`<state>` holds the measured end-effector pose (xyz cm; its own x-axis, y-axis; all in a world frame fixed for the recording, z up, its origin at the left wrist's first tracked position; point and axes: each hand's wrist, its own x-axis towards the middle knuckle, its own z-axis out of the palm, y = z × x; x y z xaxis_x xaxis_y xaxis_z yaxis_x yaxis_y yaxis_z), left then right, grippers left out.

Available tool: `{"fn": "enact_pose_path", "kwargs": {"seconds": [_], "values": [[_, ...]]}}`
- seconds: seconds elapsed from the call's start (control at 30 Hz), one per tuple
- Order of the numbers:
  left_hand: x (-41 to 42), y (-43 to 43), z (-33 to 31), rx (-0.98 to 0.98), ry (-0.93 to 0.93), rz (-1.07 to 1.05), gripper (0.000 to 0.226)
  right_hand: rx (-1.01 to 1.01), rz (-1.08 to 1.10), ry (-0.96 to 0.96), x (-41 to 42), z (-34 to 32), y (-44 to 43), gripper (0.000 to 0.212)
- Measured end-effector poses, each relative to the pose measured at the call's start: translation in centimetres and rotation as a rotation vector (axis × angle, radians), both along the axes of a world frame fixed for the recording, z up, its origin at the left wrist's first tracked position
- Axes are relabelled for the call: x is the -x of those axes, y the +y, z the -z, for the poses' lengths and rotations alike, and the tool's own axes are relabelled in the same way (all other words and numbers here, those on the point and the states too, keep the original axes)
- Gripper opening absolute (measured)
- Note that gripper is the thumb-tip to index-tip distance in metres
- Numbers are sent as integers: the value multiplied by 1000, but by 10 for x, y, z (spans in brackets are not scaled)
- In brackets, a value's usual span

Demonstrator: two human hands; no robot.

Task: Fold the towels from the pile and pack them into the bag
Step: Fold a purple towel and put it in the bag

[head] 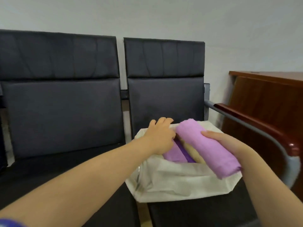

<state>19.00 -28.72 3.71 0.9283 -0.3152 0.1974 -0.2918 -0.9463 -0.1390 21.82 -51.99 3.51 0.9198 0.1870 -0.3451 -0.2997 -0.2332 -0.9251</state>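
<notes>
Gripping pink towel (196,145) w/ R hand (229,145), L hand (161,136) holding bag (177,182)

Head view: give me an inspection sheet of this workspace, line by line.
Surface: black chair seat; the bag stands on it.
Job's things: white bag open, folded towels inside; rolled pink towel over its opening; pile not in view.
Clutter: nothing seen.
Hands: left hand at the bag's far rim, grip unclear; right hand grips the rolled pink towel.
Cables: nothing seen.
Surroundings: second chair to the left, wooden desk to the right, plain wall behind.
</notes>
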Motion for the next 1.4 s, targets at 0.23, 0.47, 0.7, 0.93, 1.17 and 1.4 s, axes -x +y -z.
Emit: {"fn": "enact_pose_path", "kwargs": {"seconds": [0.23, 0.47, 0.7, 0.93, 1.17, 1.4], "values": [[-79, -21, 22, -437, -118, -84, 36, 271, -262, -35, -56, 38, -25, 86], [-99, -17, 6, -233, -183, -141, 40, 132, -127, -273, -93, 52, 32, 30], [-95, -24, 5, -226, -170, -122, 33, 564, -149, -464, -103, 80, 65, 45], [-92, -24, 0, -249, -151, -108, 29, 1119, -196, -760, -102, 88, 74, 42], [-89, -20, -5, -272, -124, -77, 30, 906, -424, -746, -89, 93, 78, 44], [-50, 2, -14, -131, -97, 31, 31, 891, -180, -1051, -44, 25, 109, 23]]}}
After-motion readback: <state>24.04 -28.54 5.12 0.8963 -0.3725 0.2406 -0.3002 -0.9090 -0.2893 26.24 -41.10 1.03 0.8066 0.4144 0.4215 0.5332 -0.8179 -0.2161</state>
